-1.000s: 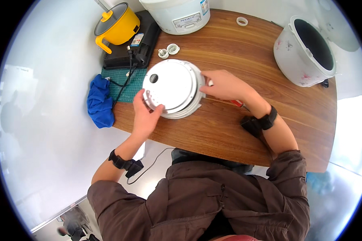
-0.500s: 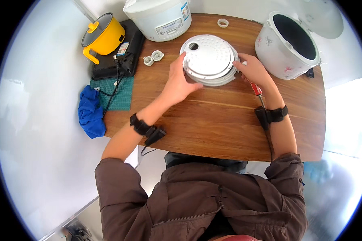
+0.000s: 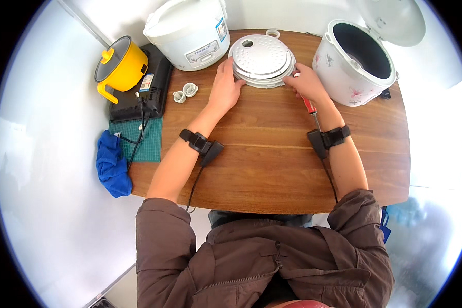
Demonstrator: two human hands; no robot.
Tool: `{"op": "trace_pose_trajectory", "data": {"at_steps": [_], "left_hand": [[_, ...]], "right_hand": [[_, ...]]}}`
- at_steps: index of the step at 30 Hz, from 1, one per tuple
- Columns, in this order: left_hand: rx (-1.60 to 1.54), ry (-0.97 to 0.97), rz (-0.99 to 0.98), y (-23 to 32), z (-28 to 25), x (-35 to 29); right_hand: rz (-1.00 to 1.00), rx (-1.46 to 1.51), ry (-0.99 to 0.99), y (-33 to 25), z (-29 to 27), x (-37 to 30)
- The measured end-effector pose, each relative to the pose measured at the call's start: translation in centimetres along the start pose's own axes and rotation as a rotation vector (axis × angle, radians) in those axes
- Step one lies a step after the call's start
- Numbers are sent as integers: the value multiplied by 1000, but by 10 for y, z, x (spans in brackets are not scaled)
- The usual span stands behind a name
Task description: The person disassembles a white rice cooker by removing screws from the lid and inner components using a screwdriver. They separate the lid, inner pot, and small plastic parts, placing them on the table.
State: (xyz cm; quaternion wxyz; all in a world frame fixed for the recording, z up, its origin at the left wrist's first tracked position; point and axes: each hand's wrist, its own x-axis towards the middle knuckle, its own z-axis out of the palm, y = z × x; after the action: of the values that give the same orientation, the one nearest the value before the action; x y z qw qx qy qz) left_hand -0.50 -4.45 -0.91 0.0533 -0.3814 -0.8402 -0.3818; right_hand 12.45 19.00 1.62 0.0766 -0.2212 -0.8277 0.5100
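Observation:
A round white steamer-like disc (image 3: 261, 55), dimpled on top with one larger dark hole, rests on a stack of white rims at the far middle of the table. My left hand (image 3: 226, 86) grips its left edge, thumb along the near side. At the right edge, the fingertips of my right hand (image 3: 308, 84) touch the rim. That same hand also holds a screwdriver (image 3: 310, 106) with a red handle, its metal shaft pointing back toward my wrist. What lies beneath the disc is hidden.
A closed white rice cooker (image 3: 192, 38) stands back left, an open one (image 3: 351, 64) at right. A yellow pot (image 3: 126, 64) sits on a black cooktop (image 3: 156, 87). Nearby are small white cups (image 3: 190, 90), a green mat (image 3: 151, 146), a blue cloth (image 3: 112, 164) and a white ring (image 3: 273, 33).
The disc has moved away from me, closer to the white ring, with both hands following. My left thumb has drawn in toward the rim. The whole view has shifted slightly.

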Motion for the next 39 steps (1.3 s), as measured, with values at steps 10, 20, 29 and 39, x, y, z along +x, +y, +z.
{"op": "trace_pose_trajectory", "data": {"at_steps": [10, 20, 29, 39], "left_hand": [[128, 157, 19, 5, 19, 15], [58, 196, 7, -7, 22, 27], [-18, 328, 92, 20, 11, 12], [-657, -28, 111, 61, 27, -5]], "right_hand": [[-45, -323, 177, 2, 13, 22], [16, -100, 117, -8, 5, 14], [-398, -355, 275, -72, -34, -97], [-327, -924, 596, -79, -134, -125]]}}
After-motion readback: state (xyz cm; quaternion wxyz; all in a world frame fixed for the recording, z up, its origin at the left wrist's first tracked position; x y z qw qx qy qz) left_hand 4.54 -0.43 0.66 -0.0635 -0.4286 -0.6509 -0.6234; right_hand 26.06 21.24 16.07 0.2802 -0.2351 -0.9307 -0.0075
